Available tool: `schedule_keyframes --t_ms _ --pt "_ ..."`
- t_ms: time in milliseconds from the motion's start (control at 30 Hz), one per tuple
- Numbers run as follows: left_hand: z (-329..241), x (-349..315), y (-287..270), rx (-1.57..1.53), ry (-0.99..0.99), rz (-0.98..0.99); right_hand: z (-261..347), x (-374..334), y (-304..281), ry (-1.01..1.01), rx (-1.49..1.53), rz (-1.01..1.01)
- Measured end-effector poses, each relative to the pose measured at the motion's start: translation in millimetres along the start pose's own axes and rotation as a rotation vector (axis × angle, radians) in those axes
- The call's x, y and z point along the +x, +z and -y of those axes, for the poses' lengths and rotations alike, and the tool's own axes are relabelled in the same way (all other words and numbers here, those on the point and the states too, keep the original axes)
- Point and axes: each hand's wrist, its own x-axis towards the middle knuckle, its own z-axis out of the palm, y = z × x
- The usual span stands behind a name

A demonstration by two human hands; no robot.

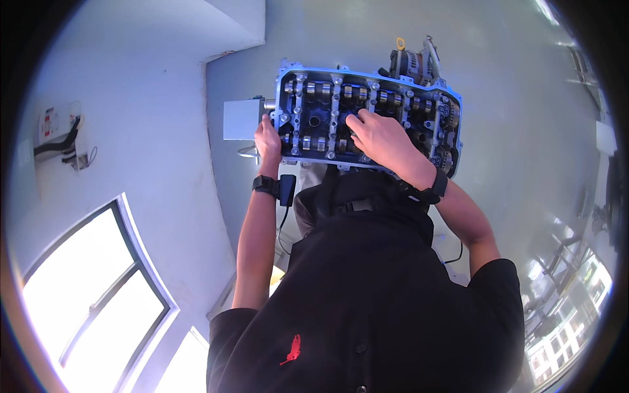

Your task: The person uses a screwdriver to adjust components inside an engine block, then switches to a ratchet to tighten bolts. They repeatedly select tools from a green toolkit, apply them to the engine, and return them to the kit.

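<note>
An engine with its valve cover off lies before me, its blue-edged cylinder head (335, 98) showing camshafts, bearing caps and bolts. My left hand (267, 140) rests along the left end of the cylinder head, fingers stretched upward against its side. Over the middle of the head reaches my right hand (388, 141), palm down, with thumb and fingers curled together close to the camshafts. Whatever those fingertips hold is hidden. Timing sprockets (448, 118) sit at the right end of the head.
An alternator (413, 64) and a yellow dipstick loop (400, 43) stand behind the engine. A pale grey box-like panel (240, 120) adjoins its left end. A white wall (157, 131) with a window (98, 281) rises at left. Grey floor (517, 131) spreads on the right.
</note>
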Motion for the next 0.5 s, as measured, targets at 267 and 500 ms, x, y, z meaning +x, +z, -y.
schedule_keyframes --t_ms 267,500 --pt "3 11 -29 0.089 0.031 -0.025 31 25 2 -0.032 -0.092 0.098" --pt "31 27 -47 0.091 -0.001 0.005 60 32 31 0.074 -0.191 0.212"
